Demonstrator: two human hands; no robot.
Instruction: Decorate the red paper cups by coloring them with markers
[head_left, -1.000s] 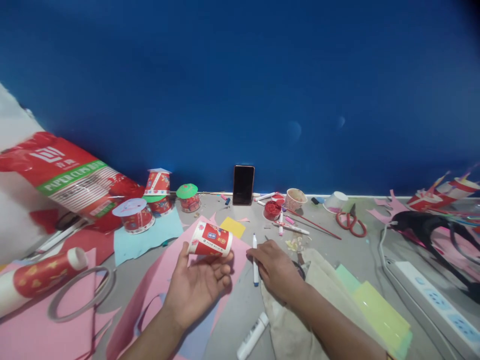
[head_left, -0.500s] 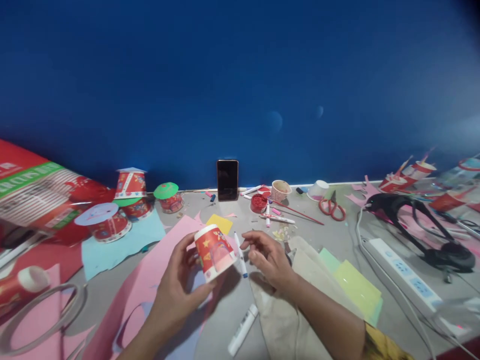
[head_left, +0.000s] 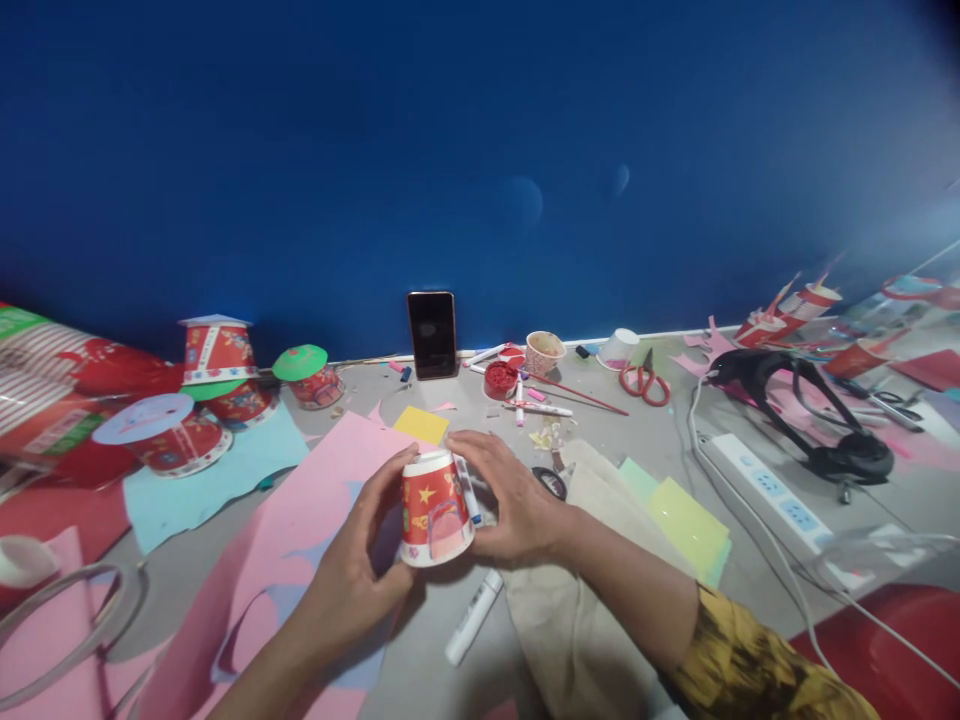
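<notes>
Between my two hands is a red paper cup (head_left: 435, 515), upside down, with its white base up. It carries yellow stars and a pink arch-shaped patch. Around its left side curl the fingers and thumb of my left hand (head_left: 367, 545). My right hand (head_left: 514, 500) closes on the other side, fingertips at the base's edge and thumb by the lower rim. A thin white marker (head_left: 469, 490) with a blue end shows in the gap between cup and right palm. Below them a thicker white marker (head_left: 474, 618) lies on the table.
Decorated cups (head_left: 217, 350) stand at the left on blue paper beside pink sheets (head_left: 300, 510). A phone (head_left: 433, 335) leans on the blue wall. Red-handled scissors (head_left: 645, 385), a beige cloth (head_left: 585, 600), green notes (head_left: 686, 525) and a power strip (head_left: 772, 490) lie to the right.
My right hand has moved in from beside the cup to its right side. The cup has gone from tilted to nearly upright, base up. The view has shifted slightly.
</notes>
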